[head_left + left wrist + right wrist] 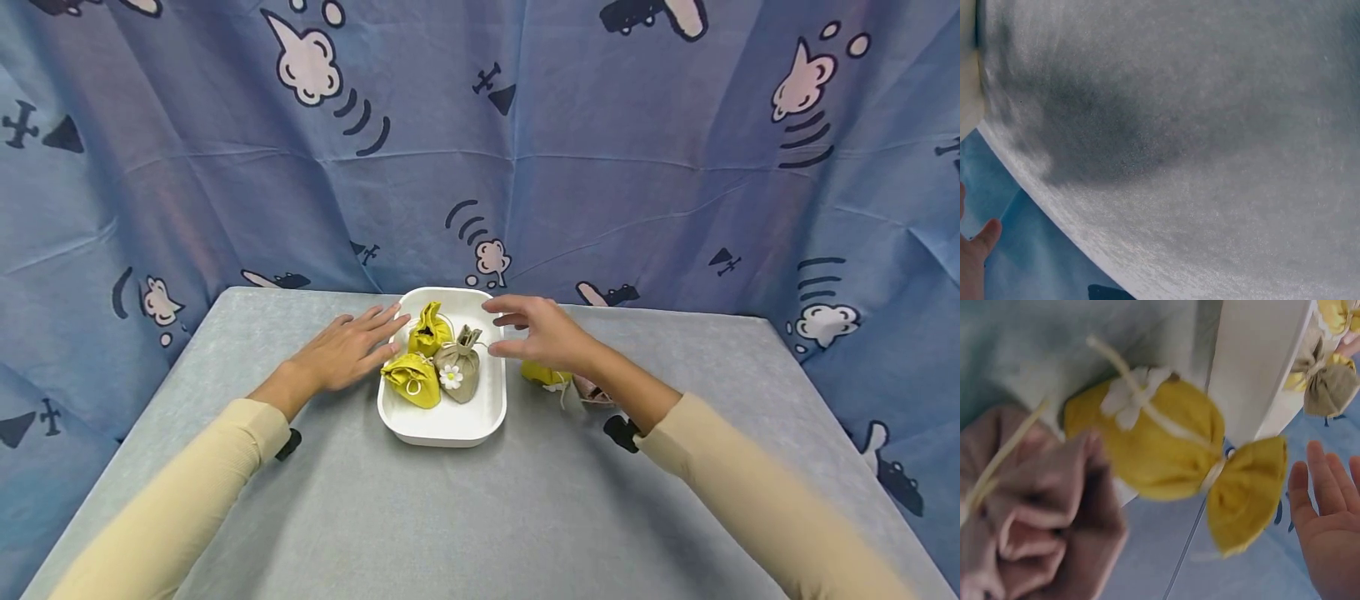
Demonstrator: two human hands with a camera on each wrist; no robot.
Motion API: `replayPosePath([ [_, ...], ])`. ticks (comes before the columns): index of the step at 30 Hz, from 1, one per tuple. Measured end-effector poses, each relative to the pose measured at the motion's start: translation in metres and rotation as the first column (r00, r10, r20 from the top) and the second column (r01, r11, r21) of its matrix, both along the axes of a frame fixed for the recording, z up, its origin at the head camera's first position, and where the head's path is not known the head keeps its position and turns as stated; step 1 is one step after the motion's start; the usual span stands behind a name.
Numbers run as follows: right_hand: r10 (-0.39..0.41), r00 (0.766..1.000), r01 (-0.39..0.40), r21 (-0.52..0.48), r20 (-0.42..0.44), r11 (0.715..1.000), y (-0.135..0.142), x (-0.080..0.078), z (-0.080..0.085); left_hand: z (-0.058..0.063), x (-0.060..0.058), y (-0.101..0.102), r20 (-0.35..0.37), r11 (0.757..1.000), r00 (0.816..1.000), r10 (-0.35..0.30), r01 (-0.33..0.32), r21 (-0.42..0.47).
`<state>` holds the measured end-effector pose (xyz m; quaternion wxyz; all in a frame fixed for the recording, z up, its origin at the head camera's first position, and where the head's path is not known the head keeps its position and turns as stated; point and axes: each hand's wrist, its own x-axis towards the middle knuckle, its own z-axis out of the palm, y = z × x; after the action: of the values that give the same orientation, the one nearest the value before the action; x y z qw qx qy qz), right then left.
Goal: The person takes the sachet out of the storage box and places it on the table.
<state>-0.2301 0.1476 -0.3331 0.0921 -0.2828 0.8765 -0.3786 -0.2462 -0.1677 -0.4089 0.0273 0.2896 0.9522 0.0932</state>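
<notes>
A white plastic tub (pixel 442 437) holds three small drawstring pouches: a yellow one (pixel 427 335) at the back, another yellow one (pixel 417 388) at the front left, and a grey-brown one (pixel 463 377) with a white flower. My left hand (pixel 347 348) lies at the tub's left side, fingers spread toward the rim. At the right rim, my right hand (pixel 546 333) hovers with thumb and fingers apart and nothing between them. Below that hand sit a yellow pouch (pixel 1160 440) with a white flower and a dusty-pink pouch (pixel 1054 506), both outside the tub and partly hidden in the head view.
The tub stands on a grey cloth-covered table (pixel 450 517), near its back edge. Behind it hangs a blue printed curtain (pixel 600 208). The left wrist view shows mostly tabletop and shadow, with part of the left hand (pixel 975 257) at the edge.
</notes>
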Motion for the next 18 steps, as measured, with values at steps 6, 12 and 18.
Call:
replayPosePath([
  [6,0.036,0.999,-0.036,0.023,0.008,0.999,-0.013,0.0,-0.008,0.001,0.001,0.0,0.003,1.0,1.0,-0.002,0.002,0.004],
  [12,0.044,0.999,-0.044,0.05,0.008,0.998,-0.02,-0.001,-0.012,0.002,0.001,0.0,0.008,1.0,1.0,0.0,0.0,0.003],
  [18,0.024,0.999,-0.026,0.06,0.034,0.998,-0.026,0.0,-0.017,0.002,0.001,0.0,0.008,1.0,1.0,-0.006,0.006,0.0],
])
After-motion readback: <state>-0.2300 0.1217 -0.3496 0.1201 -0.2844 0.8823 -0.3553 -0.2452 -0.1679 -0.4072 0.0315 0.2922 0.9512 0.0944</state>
